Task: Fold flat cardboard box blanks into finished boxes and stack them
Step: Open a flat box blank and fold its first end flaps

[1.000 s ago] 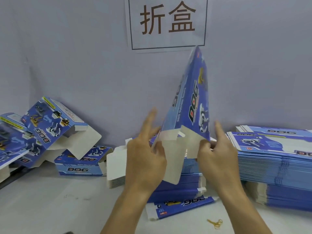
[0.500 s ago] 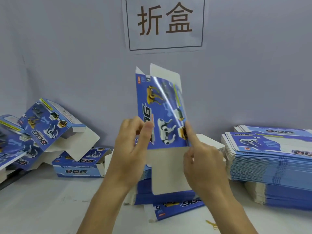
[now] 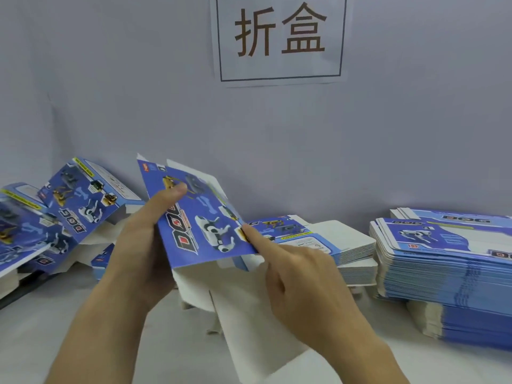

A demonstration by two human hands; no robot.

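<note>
I hold a blue box blank, printed with toy dogs and "DOG", tilted over the table, its white flaps hanging toward me. My left hand grips its left edge, thumb lying on the printed face. My right hand touches the right edge with the index fingertip, other fingers curled beneath the white flap. Folded boxes lean in a loose pile at the left. A stack of flat blanks lies behind the held one.
A tall stack of flat blanks fills the right side of the white table. A paper sign with two characters hangs on the grey wall behind. A black strip runs along the left table edge.
The blank has come down from upright at chest height to a lower, left-tilted pose. My left thumb has slid up onto its printed face and my right index finger now points at its right edge.
</note>
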